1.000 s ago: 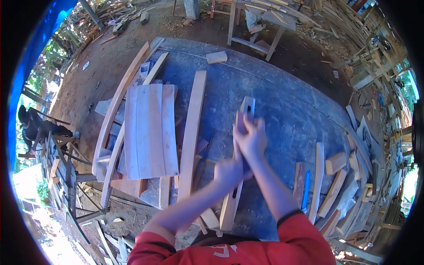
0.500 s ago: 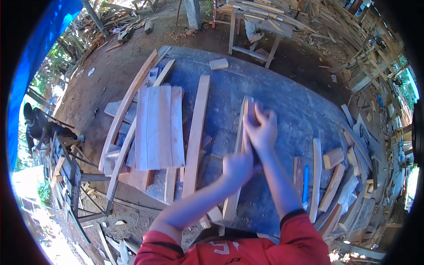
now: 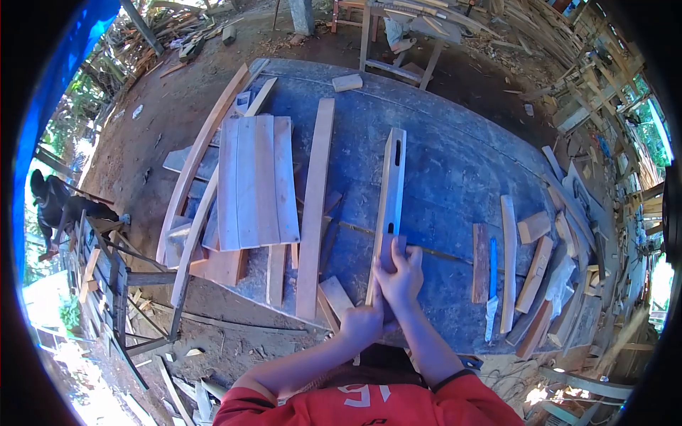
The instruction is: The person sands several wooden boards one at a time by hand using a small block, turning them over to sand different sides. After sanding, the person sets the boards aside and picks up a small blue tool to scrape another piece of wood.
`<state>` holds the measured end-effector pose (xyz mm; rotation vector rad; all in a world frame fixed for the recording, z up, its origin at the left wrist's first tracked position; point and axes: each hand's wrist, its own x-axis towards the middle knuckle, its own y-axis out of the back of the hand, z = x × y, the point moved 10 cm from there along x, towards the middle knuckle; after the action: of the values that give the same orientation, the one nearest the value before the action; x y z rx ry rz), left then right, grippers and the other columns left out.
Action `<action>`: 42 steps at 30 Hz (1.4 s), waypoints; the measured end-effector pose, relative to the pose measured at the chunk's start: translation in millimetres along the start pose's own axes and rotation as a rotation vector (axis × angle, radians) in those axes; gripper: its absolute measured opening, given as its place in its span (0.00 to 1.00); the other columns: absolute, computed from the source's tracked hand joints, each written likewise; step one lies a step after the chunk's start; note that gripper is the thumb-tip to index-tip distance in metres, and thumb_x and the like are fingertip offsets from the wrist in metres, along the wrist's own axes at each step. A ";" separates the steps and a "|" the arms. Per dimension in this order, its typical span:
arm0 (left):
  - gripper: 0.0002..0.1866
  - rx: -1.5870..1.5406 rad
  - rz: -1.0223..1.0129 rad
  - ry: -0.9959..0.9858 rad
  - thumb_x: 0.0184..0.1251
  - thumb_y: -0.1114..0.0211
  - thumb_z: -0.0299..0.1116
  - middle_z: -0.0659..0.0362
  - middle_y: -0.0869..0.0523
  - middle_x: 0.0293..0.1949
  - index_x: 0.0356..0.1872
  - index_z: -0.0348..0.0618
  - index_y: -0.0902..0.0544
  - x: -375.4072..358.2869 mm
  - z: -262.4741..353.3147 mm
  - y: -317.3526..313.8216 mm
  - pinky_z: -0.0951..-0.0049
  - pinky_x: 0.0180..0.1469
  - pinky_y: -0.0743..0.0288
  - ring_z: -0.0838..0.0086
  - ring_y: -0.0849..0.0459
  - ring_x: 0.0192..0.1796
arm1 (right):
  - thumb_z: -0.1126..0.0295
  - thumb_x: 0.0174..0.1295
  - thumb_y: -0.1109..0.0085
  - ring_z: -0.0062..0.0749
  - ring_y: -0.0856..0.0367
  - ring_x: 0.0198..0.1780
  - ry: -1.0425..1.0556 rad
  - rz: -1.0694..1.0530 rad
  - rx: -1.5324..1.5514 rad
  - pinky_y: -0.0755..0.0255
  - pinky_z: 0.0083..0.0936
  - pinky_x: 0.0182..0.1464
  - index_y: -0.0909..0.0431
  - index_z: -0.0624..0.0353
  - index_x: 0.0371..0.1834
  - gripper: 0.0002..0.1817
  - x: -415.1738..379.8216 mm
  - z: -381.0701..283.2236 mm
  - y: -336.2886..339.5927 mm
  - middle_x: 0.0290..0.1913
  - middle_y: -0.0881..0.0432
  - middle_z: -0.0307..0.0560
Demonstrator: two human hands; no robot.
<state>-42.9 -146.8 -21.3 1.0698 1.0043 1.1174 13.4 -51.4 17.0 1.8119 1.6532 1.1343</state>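
A long wooden piece with slots cut in its face [image 3: 392, 177] lies lengthwise on the blue-grey tabletop [image 3: 455, 177], its near end toward my body. My right hand [image 3: 400, 277] is closed around a small brown block that looks like a sanding block [image 3: 390, 248], pressed onto the slotted piece near its lower slot. Close to my body, my left hand [image 3: 362, 325] is closed at the near end of the slotted piece; its fingertips are partly hidden. A short pale offcut [image 3: 335, 295] lies just left of the slotted piece.
Left of my hands are a long straight plank [image 3: 316, 206], a panel of joined boards [image 3: 257, 183] and curved strips [image 3: 206, 163]. Several wood pieces, a blue-handled tool [image 3: 492, 284] and a small block [image 3: 347, 83] also lie here. Another workbench [image 3: 401, 67] stands beyond.
My right hand has drawn the block from near the far end of the slotted piece toward my body, uncovering the slots. My left hand has also shifted nearer my body. The view has tilted slightly.
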 end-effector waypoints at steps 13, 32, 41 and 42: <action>0.58 -0.036 -0.111 0.203 0.46 0.40 0.65 0.55 0.16 0.29 0.65 0.24 0.53 371.4 -103.2 102.6 0.72 0.30 0.23 0.68 0.15 0.29 | 0.49 0.44 0.38 0.47 0.23 0.47 -0.059 -0.150 -0.166 0.27 0.36 0.47 0.22 0.51 0.48 0.28 388.8 25.5 -100.4 0.47 0.27 0.54; 0.54 -0.792 0.018 0.289 0.47 0.31 0.53 0.35 0.33 0.57 0.66 0.29 0.51 -19.3 -29.8 -45.2 0.61 0.58 0.33 0.48 0.28 0.56 | 0.53 0.53 0.43 0.27 0.23 0.27 -1.121 -0.343 1.140 0.29 0.21 0.29 0.24 0.61 0.40 0.21 -163.2 206.7 -10.4 0.29 0.22 0.44; 0.48 -0.917 -0.340 0.354 0.45 0.29 0.38 0.35 0.30 0.54 0.63 0.26 0.49 -16.3 -44.5 -79.7 0.64 0.54 0.29 0.52 0.27 0.56 | 0.54 0.52 0.41 0.27 0.25 0.27 -1.044 -0.238 1.014 0.31 0.22 0.28 0.24 0.65 0.43 0.24 -120.6 182.2 33.0 0.31 0.23 0.45; 0.47 -1.027 -0.267 0.310 0.46 0.30 0.34 0.37 0.30 0.54 0.63 0.26 0.49 -16.5 -46.8 -91.6 0.65 0.54 0.29 0.56 0.26 0.56 | 0.54 0.52 0.41 0.27 0.25 0.27 -1.046 -0.237 1.018 0.31 0.22 0.28 0.24 0.65 0.43 0.24 -118.6 184.1 29.0 0.31 0.23 0.45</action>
<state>-74.2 -166.3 -118.8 -0.0600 0.6177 1.3480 183.3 -133.2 -98.1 2.0150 1.6842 -0.8722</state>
